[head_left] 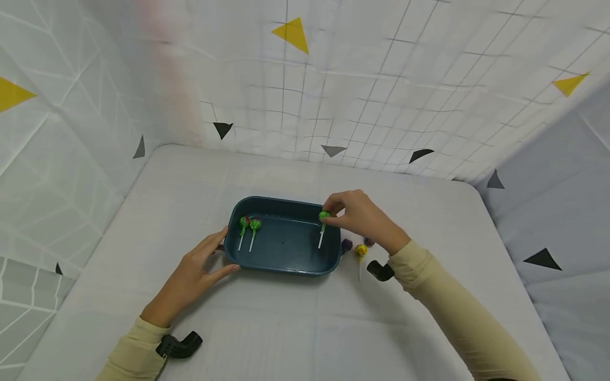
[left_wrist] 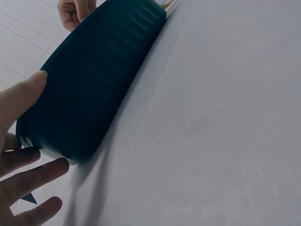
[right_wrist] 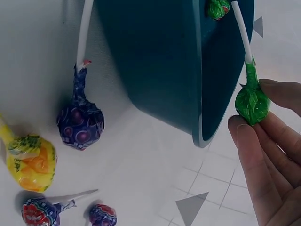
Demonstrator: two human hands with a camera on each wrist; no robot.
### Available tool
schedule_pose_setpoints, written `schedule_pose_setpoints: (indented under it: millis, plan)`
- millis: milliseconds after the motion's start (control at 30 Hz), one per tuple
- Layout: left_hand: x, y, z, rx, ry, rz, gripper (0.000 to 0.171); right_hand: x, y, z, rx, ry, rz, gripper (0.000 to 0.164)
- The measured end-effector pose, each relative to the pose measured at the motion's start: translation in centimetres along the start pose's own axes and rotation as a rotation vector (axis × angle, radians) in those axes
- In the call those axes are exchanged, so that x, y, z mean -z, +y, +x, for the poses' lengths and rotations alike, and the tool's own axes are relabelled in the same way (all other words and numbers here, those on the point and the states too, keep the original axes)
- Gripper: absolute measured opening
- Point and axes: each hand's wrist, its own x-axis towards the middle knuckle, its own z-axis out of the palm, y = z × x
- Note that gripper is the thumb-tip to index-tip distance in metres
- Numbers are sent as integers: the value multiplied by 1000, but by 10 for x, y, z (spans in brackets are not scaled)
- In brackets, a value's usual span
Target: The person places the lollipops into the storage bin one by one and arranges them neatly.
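Note:
A dark teal rectangular tray (head_left: 283, 264) stands on the white table. At its left end rests my left hand (head_left: 193, 270), thumb (left_wrist: 35, 82) touching the rim and the other fingers spread loosely beside the end wall. Over the tray's right end, my right hand (head_left: 350, 211) pinches a green-wrapped lollipop (right_wrist: 253, 103) by its candy head, its white stick (head_left: 321, 238) pointing down into the tray. Inside, at the left, lie two green-and-red lollipops (head_left: 255, 225), side by side with sticks toward me.
Right of the tray lie a purple lollipop (right_wrist: 80, 125), a yellow lollipop (head_left: 360, 251) and red-and-purple ones (right_wrist: 41, 212), partly under my right forearm in the head view. White sheets (head_left: 352, 79) with grid lines and coloured triangles enclose the table's back and sides.

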Motion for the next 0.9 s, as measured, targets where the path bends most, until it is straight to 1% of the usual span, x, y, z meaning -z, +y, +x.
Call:
schedule_pose_setpoints:
  millis: [367, 900]
  plan:
    - [0, -2, 0, 2, -4, 5, 96, -7, -6, 11, 13, -36, -4, 16]
    - [0, -1, 1, 4, -6, 0, 96, -16, -12, 22, 28, -64, -8, 13]
